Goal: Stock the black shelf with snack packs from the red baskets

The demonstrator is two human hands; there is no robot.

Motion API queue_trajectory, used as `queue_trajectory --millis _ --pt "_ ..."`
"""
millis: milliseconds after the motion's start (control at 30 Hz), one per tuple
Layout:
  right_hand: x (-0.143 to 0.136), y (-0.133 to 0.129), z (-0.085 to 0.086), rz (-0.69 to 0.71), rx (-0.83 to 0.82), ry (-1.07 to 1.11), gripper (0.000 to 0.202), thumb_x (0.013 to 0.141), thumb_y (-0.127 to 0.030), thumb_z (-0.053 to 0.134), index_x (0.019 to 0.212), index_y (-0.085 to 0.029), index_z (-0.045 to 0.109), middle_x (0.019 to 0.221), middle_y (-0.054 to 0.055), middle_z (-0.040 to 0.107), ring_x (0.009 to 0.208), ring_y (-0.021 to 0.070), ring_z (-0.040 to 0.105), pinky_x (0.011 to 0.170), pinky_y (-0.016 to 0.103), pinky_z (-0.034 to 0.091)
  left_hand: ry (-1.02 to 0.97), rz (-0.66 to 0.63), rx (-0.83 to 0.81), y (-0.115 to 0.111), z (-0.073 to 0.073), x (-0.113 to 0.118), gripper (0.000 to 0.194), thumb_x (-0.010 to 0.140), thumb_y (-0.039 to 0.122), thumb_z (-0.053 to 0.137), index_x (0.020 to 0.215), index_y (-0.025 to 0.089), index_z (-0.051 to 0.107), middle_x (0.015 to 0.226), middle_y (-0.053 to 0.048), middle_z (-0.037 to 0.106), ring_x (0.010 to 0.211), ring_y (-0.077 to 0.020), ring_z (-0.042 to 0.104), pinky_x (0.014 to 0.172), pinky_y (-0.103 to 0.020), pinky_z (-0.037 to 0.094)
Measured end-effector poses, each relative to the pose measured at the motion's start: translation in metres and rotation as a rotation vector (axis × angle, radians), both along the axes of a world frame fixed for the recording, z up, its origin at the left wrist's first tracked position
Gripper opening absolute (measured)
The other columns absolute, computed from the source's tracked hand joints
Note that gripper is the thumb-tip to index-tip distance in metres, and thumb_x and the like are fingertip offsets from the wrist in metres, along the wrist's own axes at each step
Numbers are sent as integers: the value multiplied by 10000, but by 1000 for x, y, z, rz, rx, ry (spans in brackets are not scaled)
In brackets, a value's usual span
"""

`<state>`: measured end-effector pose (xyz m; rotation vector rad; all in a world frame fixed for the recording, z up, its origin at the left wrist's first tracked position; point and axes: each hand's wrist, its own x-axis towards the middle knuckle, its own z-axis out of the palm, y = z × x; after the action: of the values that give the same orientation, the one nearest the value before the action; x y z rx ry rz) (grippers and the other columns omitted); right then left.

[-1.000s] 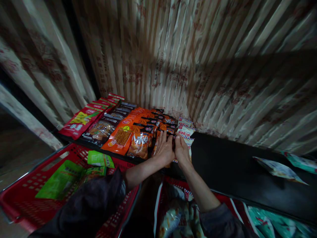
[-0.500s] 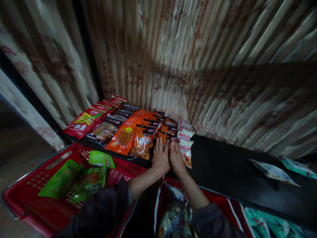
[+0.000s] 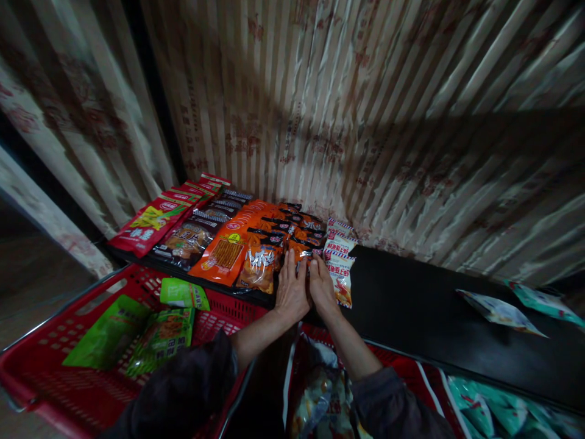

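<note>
Both hands rest side by side at the front of a black shelf (image 3: 402,305). My left hand (image 3: 291,291) lies with fingers stretched over an orange-and-black snack bag (image 3: 301,247). Against the same bag's right side is my right hand (image 3: 322,285), fingers extended and slightly bent. Another orange-and-black bag (image 3: 259,265) sits just left of my left hand. White striped bags (image 3: 339,274) stand close to the right of my right hand. The front part of the bag between the hands is hidden by them.
Further left on the shelf are a large orange bag (image 3: 223,253), brown bags (image 3: 187,238) and red bags (image 3: 148,225). Below sits a red basket (image 3: 50,390) with green packets (image 3: 167,338). Two packets lie at the right, one white (image 3: 500,312). A striped curtain (image 3: 283,110) hangs behind.
The view has shifted slightly, so shelf and basket appear a little further left. Both hands stay on the orange-and-black bag, almost unmoved.
</note>
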<state>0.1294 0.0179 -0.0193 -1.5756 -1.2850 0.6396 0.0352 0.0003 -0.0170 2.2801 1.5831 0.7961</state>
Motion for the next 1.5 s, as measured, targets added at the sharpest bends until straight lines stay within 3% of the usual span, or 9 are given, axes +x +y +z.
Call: queue_trajectory --millis 400,500,600,767,833,933,1067,1200,1500 --pt "-1 -14 14 35 -23 -30 614 931 -470 322 1389 -103 503 1510 165 446 1423 270 378 1194 459 242 47 22 75 1 -2 1 653 863 273 533 1453 63 347 1615 -245 144 1513 -353 48 1207 -555 139" --pt "6 -30 19 50 80 -44 543 926 -462 371 1327 -151 565 1474 140 497 1405 262 402 1186 460 267 -31 -4 143 -17 7 5 545 897 243 464 1414 77 409 1609 -214 211 1517 -316 87 1215 -531 166" --pt "23 -61 19 39 176 -3 474 931 -460 406 1271 -189 596 1395 126 572 1327 241 493 1151 446 335 -166 -70 146 -52 11 15 427 921 174 365 1317 146 523 1525 -139 418 1464 -222 298 1204 -419 269" --pt "68 -136 3 -65 185 174 326 915 -442 498 1091 -217 655 1136 105 707 1063 238 664 974 414 501 -139 -173 -302 -112 -3 37 327 901 141 374 1066 217 646 1161 -56 678 1104 -165 627 995 -284 488" --pt "87 -163 -9 -41 85 189 265 895 -434 532 970 -232 685 972 75 746 922 239 700 871 396 540 39 -228 -464 -124 -12 44 309 894 164 411 1083 207 652 1149 -62 683 1096 -198 638 971 -311 503" --pt "108 -186 -25 88 -89 94 248 871 -425 545 912 -252 718 902 52 758 847 243 704 794 383 543 293 -273 -481 -131 -24 51 376 864 243 516 1209 147 631 1353 -144 585 1308 -326 501 1080 -434 425" --pt "119 -185 -43 265 -249 -79 264 867 -411 529 934 -271 743 918 44 769 855 258 709 781 382 531 404 -236 -507 -133 -35 53 593 820 251 591 1397 159 493 1485 -172 464 1342 -384 460 1025 -482 466" --pt "112 -169 -63 339 -251 -119 327 900 -389 449 984 -249 733 958 66 764 879 257 703 808 383 515 379 -195 -579 -130 -42 49 597 865 104 446 1458 150 391 1328 -191 608 1173 -300 629 946 -398 513" --pt "107 -167 -74 394 -314 -91 467 939 -488 342 966 -198 707 929 90 740 877 240 675 834 372 491 321 -179 -532 -132 -29 59 421 906 43 305 1219 107 579 1121 -175 714 1047 -253 696 888 -350 525"
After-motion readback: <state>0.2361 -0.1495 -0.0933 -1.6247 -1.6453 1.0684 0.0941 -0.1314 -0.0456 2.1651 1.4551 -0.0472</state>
